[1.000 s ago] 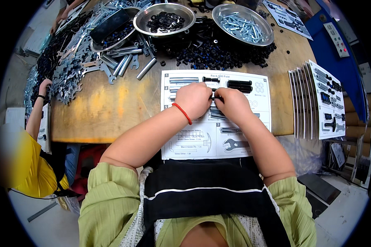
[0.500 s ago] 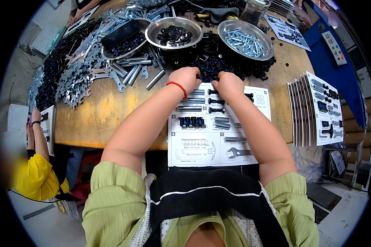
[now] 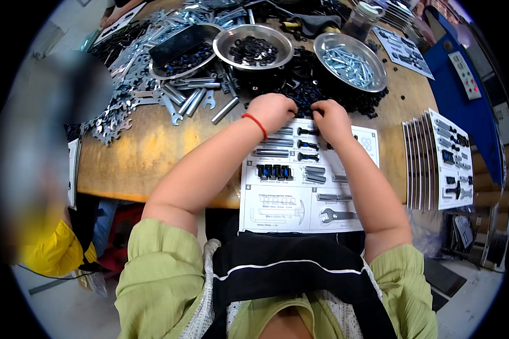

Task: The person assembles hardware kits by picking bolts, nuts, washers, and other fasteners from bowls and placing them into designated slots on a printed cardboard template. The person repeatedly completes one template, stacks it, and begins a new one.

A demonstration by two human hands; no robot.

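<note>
Wooden table | hands curled at black screw pile | grip hidden, cannot tell | co-worker blurred

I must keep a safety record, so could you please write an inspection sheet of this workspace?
Surface: wooden table; printed card overhangs its near edge.
Job's things: black bolts and silver tubes lie on the card.
Clutter: wrench heap at left; dark hardware heap beyond the card; middle metal bowl holds small black parts.
Hands: left hand and right hand at the dark hardware heap's near side; grip unclear.
Cables: apparently one thin dark cable, lower left.
Surroundings: control box at right; another person's yellow sleeve at left.
</note>
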